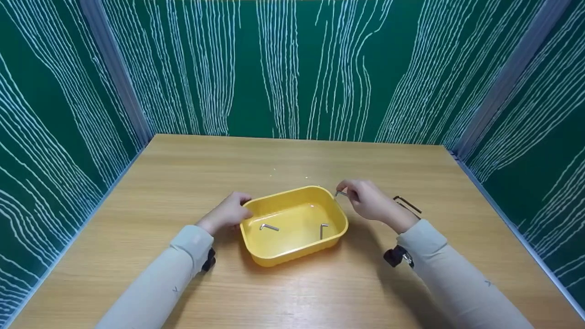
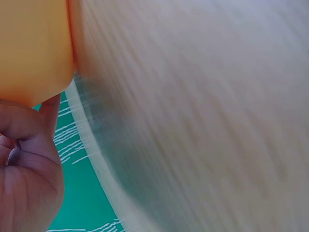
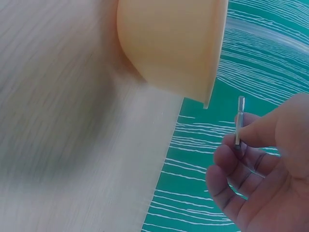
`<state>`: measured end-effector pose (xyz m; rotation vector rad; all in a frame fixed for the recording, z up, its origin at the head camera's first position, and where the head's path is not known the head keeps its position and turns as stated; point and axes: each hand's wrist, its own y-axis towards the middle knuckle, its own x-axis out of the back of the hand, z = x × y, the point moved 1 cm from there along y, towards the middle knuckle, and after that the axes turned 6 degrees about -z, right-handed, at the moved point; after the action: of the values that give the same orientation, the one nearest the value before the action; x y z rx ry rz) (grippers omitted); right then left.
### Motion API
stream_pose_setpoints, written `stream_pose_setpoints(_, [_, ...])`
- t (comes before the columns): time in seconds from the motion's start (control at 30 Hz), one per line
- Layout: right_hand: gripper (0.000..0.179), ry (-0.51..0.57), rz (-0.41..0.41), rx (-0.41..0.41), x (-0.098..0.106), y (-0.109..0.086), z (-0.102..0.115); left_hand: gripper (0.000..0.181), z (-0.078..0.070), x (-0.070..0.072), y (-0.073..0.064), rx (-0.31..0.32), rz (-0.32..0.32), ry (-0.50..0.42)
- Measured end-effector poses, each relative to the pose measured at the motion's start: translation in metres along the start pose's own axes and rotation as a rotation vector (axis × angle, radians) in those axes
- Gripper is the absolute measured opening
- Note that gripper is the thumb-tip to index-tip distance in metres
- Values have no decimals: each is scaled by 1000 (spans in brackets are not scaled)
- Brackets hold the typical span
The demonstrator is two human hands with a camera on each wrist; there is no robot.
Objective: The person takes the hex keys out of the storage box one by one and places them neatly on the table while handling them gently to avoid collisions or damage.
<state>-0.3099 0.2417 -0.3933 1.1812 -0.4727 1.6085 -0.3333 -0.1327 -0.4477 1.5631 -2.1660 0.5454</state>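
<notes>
A yellow plastic bin (image 1: 299,254) stands on the wooden table, turned slightly at an angle. My left hand (image 1: 227,213) grips its left end, with the thumb over the rim and fingers against the outer wall. Two silver L-shaped hex keys lie on the bin's floor, one hex key (image 1: 270,227) at the left and another hex key (image 1: 321,231) near the right wall. Just outside the bin's far right corner, my right hand (image 1: 369,201) pinches a third silver hex key (image 3: 240,121) between thumb and fingers, raised beside the rim.
On the table to the right, a dark hex key (image 1: 409,205) lies behind the right wrist, partly overlapped by it. Small pale specks (image 1: 306,177) dot the wood beyond the bin. Green panels (image 1: 279,68) with white wavy lines enclose the back and sides.
</notes>
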Motion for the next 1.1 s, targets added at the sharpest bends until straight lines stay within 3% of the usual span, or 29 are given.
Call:
stream_pose_setpoints(0.77, [33, 5, 6, -124, 10, -13, -21, 28, 0, 1, -1, 12, -4, 1])
stream_pose_setpoints(1.1, [34, 1, -13, -94, 13, -21, -36, 24, -1, 1, -2, -10, -6, 20])
